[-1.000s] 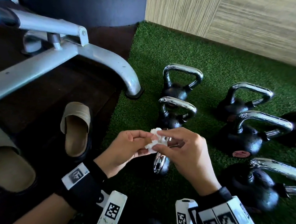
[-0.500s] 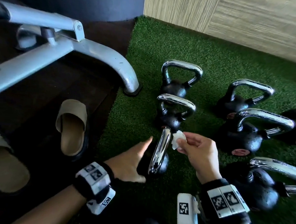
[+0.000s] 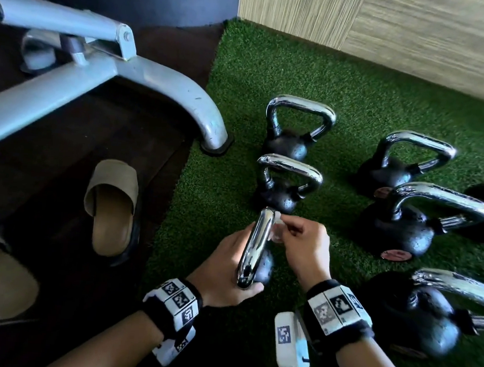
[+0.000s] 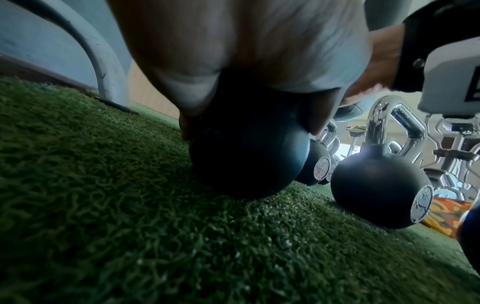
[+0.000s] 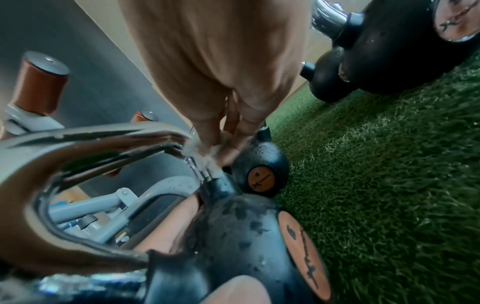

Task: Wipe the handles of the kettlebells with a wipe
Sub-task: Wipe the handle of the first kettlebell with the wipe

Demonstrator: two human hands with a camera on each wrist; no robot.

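wipe [image 3: 275,228] pinched in right hand [image 3: 306,248], against handle [image 3: 255,248]

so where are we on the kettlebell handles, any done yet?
Done: nothing that the frames can confirm; a wiped handle looks like any other here. In hand: the nearest kettlebell, steadied by the left hand while the right hand pinches the wipe against the far end of its chrome handle. Left: the rest of that handle, then seemingly the other kettlebells on the turf.
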